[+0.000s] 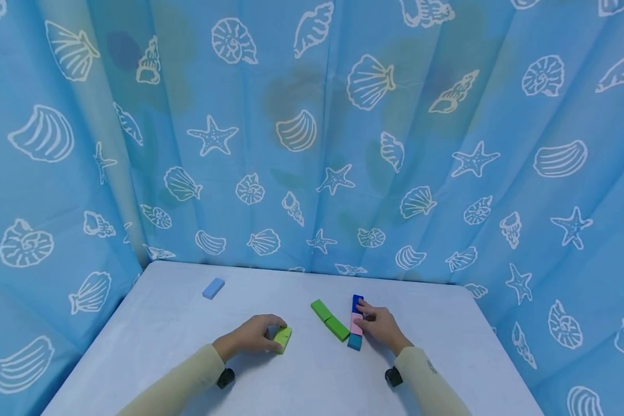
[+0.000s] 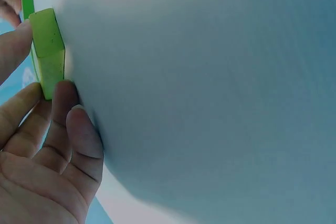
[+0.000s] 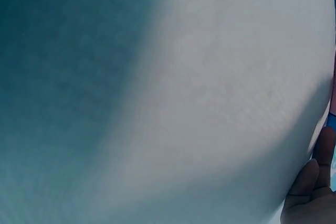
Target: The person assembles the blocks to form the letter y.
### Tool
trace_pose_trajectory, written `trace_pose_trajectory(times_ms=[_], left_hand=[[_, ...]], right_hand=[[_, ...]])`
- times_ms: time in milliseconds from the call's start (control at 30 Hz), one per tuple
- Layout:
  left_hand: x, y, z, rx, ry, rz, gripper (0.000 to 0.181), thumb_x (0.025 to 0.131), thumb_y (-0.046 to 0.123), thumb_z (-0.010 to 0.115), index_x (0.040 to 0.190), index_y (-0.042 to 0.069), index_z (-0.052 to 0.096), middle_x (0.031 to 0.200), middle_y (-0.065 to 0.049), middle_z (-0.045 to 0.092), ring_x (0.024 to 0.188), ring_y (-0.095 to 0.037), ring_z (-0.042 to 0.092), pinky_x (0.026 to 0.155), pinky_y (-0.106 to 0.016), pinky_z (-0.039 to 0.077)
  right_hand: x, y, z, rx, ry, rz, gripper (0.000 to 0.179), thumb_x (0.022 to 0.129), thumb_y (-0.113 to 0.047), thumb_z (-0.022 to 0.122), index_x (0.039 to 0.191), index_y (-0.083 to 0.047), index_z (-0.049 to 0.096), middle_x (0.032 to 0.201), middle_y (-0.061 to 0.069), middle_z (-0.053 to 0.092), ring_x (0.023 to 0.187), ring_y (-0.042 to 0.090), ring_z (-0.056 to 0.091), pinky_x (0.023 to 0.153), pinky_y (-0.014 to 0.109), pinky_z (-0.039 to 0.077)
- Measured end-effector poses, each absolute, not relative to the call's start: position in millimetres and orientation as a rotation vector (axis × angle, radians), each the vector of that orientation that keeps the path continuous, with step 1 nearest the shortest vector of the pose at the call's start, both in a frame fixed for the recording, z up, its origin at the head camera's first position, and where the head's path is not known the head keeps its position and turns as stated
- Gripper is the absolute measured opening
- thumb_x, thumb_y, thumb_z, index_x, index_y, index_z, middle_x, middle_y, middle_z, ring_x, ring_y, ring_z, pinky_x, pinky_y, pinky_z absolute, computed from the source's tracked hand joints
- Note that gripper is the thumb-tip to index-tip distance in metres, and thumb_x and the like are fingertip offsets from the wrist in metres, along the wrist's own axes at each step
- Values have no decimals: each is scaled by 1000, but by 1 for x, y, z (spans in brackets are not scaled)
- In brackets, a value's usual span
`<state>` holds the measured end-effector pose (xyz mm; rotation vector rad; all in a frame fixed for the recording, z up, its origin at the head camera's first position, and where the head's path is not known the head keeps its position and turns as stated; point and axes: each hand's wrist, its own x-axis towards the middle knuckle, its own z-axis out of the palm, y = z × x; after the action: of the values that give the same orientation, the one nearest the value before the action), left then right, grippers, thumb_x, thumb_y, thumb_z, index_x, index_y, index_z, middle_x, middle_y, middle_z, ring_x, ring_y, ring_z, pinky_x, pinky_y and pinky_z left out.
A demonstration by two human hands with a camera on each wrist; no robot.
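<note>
A yellow-green block [image 1: 283, 340] is pinched between the thumb and fingers of my left hand [image 1: 255, 335], low over the white table; the left wrist view shows the thumb on one end and fingertips at the other. My right hand [image 1: 382, 327] lies over a line of blocks, fingertips on the dark blue block [image 1: 357, 301] and the pink block [image 1: 356, 329]. At the near end of that line sits a teal block [image 1: 355, 342]. Two green blocks [image 1: 321, 309] run end to end on a slant, their lower end right by the line.
A light blue block [image 1: 214, 288] lies alone at the back left of the white table [image 1: 177, 323]. Behind and at both sides hangs a blue curtain [image 1: 322, 144] printed with white shells and starfish.
</note>
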<state>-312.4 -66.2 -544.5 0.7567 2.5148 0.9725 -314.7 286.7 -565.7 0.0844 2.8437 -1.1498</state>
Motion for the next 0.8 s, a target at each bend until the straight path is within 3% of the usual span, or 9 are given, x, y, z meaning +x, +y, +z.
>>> trace_pose_trajectory(times_ms=[267,567,800], left_hand=[[-306,-46,-548,823,2480,955,51,82,25,81,128,10,64,125,-4,63,88,-11,58,75,-25,48],[-302,-25,-547,889,2411,930,50,83,23,80,128,8,64,90,4,61,76,-6,54,70,-21,46],[-296,-17,-549,921,2352,917,49,85,22,78,130,12,63,84,6,62,72,-3,55,70,-21,48]], right_hand=[[-315,286,-567,86,2848,-1138,51,92,-28,70,140,-16,56,153,2,46,144,41,34,110,58,37],[-314,285,-565,155,2824,-1142,52,92,-27,70,141,-17,55,154,1,45,145,40,32,110,59,36],[-311,286,-567,134,2821,-1177,51,92,-27,71,139,-16,56,153,3,45,143,42,35,108,57,39]])
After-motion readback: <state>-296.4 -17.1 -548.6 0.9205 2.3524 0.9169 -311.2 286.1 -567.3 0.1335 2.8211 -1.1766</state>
